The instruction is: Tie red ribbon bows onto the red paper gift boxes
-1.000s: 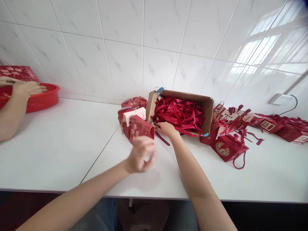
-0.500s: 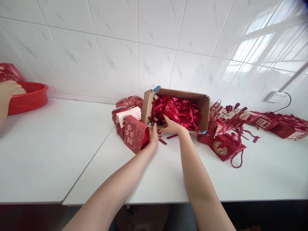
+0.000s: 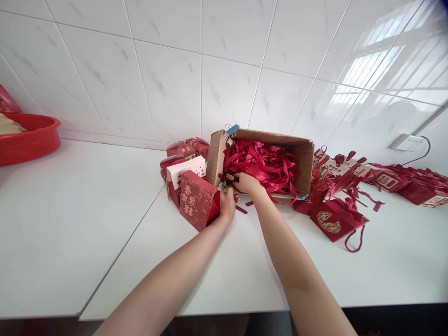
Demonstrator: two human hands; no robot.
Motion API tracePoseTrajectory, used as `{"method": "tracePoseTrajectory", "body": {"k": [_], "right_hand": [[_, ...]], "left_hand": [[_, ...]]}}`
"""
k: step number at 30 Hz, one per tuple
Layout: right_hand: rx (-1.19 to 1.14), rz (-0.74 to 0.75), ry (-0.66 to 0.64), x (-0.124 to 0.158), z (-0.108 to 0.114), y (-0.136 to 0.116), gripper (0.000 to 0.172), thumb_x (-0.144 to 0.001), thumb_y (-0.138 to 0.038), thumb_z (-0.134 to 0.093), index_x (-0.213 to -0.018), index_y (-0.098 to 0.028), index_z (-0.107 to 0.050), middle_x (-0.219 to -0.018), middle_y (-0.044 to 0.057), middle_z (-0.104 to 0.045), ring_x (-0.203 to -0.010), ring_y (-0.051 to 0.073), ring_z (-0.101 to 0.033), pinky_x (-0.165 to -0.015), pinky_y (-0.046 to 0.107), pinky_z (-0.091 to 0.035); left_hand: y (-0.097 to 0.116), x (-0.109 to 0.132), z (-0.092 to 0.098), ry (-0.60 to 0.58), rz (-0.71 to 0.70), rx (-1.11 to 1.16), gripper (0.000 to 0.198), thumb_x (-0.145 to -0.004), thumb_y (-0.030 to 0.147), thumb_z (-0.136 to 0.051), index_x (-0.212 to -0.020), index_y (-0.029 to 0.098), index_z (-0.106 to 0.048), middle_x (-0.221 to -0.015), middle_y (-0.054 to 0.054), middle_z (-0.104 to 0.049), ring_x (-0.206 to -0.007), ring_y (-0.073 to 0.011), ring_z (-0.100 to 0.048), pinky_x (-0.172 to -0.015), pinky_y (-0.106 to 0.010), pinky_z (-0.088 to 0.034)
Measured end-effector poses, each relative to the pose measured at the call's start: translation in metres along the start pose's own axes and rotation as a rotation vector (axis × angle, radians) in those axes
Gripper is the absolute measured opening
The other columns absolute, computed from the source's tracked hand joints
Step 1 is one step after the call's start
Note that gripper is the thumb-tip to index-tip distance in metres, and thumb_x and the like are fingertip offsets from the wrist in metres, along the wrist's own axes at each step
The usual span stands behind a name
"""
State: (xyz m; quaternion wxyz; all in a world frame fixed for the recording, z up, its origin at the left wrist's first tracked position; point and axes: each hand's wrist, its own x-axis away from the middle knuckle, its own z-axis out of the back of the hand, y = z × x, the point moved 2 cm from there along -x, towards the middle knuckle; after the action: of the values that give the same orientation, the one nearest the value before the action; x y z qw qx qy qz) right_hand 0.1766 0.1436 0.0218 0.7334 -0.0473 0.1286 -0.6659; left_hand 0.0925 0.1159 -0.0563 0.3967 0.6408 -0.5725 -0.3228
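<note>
My left hand (image 3: 227, 206) grips the right side of a red gift box (image 3: 198, 199) with gold characters, which stands on the white table (image 3: 70, 224). My right hand (image 3: 246, 183) reaches into the front corner of a cardboard box (image 3: 304, 158) that lies on its side and is full of red ribbons (image 3: 266, 163). Its fingers curl among the ribbons and close on something I cannot make out. A loose ribbon piece (image 3: 241, 209) lies on the table below both hands.
More red gift boxes (image 3: 182, 161) are stacked behind the held one. Finished boxes with ribbon handles (image 3: 336, 219) spread to the right along the wall. A red basin (image 3: 28, 137) stands far left. A wall socket with a cable (image 3: 408, 142) is at the right.
My left hand went from the air above the table to the red gift box and took hold of its side. My right hand stayed in the ribbons. The other person's hand at the basin is out of view.
</note>
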Motion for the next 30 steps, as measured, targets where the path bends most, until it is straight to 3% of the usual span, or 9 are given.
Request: {"method": "tracePoseTrajectory", "body": {"k": [7,16,22,27,30], "right_hand": [[0.132,-0.163,0.104,-0.031,0.002,0.000,0.025,-0.084,-0.020,-0.056,-0.103,-0.013,-0.071,-0.100,0.017,-0.071,-0.091,0.026,-0.067,-0.079,0.032,-0.050],[0.234,-0.276,0.206,-0.043,-0.011,-0.007,0.030,-0.087,-0.009,-0.045,-0.105,-0.009,-0.069,-0.099,0.021,-0.070,-0.097,0.028,-0.066,-0.083,0.034,-0.049],[0.240,-0.194,0.155,-0.041,-0.009,-0.003,0.027,-0.086,-0.013,-0.050,-0.105,-0.009,-0.069,-0.103,0.020,-0.069,-0.099,0.027,-0.065,-0.086,0.033,-0.047],[0.171,-0.052,0.037,-0.026,-0.004,0.012,0.025,-0.089,-0.026,-0.052,-0.104,-0.019,-0.070,-0.097,0.010,-0.073,-0.082,0.018,-0.067,-0.074,0.023,-0.048],[0.141,0.006,-0.007,-0.019,-0.003,0.018,0.027,-0.090,-0.027,-0.050,-0.108,-0.023,-0.069,-0.099,0.006,-0.073,-0.082,0.016,-0.067,-0.074,0.021,-0.047]], "left_hand": [[0.000,0.003,0.000,0.027,0.021,0.003,0.013,-0.072,0.027,-0.052,-0.066,0.019,-0.044,-0.050,0.004,-0.050,-0.043,-0.0098,-0.052,-0.044,-0.021,-0.043],[0.003,0.004,-0.002,0.035,0.021,0.020,0.017,-0.071,0.027,-0.052,-0.058,0.018,-0.046,-0.046,0.003,-0.049,-0.041,-0.0095,-0.049,-0.043,-0.021,-0.040],[0.001,0.002,-0.001,0.055,0.052,0.031,0.017,-0.073,0.026,-0.052,-0.059,0.018,-0.047,-0.047,0.003,-0.050,-0.041,-0.0099,-0.049,-0.044,-0.022,-0.041],[0.000,-0.001,-0.001,0.059,0.078,0.037,0.015,-0.074,0.026,-0.052,-0.062,0.018,-0.049,-0.049,0.003,-0.051,-0.042,-0.0109,-0.050,-0.043,-0.023,-0.041],[0.000,-0.002,-0.002,0.061,0.083,0.042,0.016,-0.075,0.026,-0.052,-0.061,0.019,-0.047,-0.048,0.003,-0.049,-0.042,-0.0112,-0.049,-0.042,-0.022,-0.039]]}}
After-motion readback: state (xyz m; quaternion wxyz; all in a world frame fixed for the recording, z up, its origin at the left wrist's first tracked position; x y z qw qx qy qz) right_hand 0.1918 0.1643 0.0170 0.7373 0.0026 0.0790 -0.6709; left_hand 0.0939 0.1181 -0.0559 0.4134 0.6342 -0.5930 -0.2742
